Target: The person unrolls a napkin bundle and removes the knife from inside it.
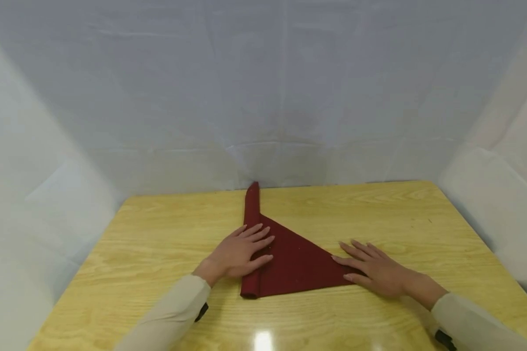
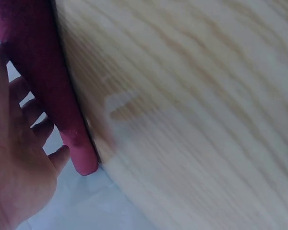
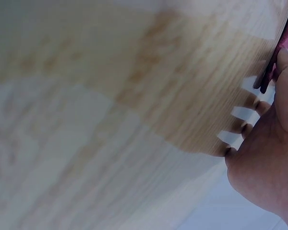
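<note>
A dark red cloth (image 1: 298, 263) lies on the wooden table, its left part rolled into a tube (image 1: 252, 207) and its right part flat, narrowing to a point. Across the roll rests my left hand (image 1: 241, 253), fingers spread and fairly straight, the tips reaching past it onto the flat cloth. My right hand (image 1: 379, 273) lies at the pointed right end, thumb and forefinger on the cloth and the other fingers extended over the table. The left wrist view shows the roll (image 2: 48, 72) beside the fingers; in the right wrist view a cloth edge (image 3: 283, 40) shows by the thumb.
The wooden table (image 1: 167, 234) reaches back to a grey-white sheet (image 1: 263, 97) hanging behind it. White sheets also hang at the left (image 1: 39, 195) and right (image 1: 509, 185). The far end of the roll comes close to the table's back edge.
</note>
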The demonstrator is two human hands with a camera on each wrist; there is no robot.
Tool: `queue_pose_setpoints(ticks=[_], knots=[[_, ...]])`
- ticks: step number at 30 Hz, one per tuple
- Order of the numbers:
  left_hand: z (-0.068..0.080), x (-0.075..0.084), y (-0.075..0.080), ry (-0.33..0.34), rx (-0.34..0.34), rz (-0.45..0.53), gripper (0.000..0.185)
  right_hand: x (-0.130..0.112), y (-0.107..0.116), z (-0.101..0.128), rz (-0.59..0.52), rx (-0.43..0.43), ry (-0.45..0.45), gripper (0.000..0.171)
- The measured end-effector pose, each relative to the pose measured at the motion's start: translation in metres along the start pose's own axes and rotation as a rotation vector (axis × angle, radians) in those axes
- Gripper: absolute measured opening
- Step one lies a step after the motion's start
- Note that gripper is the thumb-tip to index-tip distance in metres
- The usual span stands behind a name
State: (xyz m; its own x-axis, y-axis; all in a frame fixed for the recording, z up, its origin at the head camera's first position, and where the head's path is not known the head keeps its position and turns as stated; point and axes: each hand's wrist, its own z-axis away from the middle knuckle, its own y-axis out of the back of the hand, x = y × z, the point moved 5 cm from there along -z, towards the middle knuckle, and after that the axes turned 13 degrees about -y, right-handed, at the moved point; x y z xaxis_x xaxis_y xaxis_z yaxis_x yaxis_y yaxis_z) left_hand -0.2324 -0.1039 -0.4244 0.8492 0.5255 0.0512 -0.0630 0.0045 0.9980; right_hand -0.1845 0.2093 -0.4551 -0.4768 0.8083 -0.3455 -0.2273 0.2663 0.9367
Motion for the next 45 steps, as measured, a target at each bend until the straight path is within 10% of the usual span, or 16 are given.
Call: queue_pose_setpoints(ticks=[45], knots=[[0.045,-0.024,0.004,0.078,0.091,0.050,0.065,-0.004,0.003,0.001,0.000,0.062,0.046,0.047]])
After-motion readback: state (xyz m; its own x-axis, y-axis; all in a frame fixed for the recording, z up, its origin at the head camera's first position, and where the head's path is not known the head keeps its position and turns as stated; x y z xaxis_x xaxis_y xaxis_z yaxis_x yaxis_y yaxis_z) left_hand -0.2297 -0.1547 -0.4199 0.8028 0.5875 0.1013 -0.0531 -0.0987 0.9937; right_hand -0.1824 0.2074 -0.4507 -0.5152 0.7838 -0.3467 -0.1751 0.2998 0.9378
